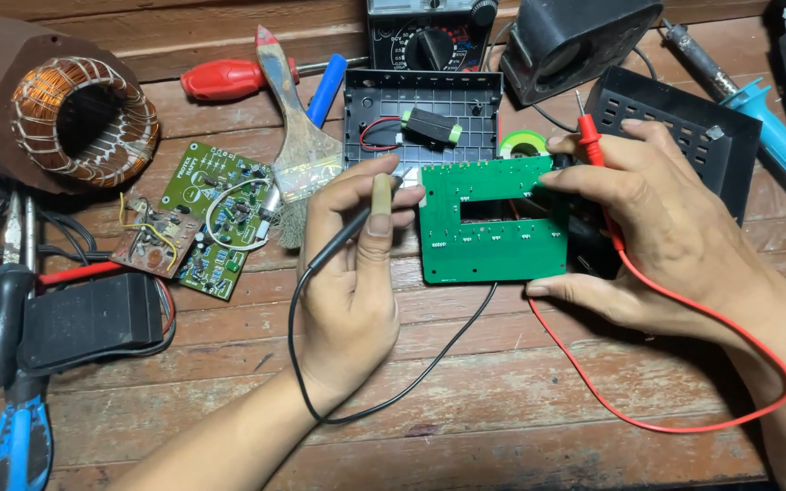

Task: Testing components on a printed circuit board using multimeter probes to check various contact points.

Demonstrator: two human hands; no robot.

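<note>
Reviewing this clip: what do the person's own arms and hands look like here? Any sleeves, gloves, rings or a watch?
Both forearms are bare as far as the frame shows, with no sleeves in view. The left hand and right hand wear no gloves, and no rings, watch or wristband are visible. The fingernails are short and unpainted.

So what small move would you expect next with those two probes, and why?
Probably the left hand tips its black probe down onto the green circuit board. Its tip sits just off the board's left edge, while the right hand already holds the red probe at the board's top right corner.
</note>
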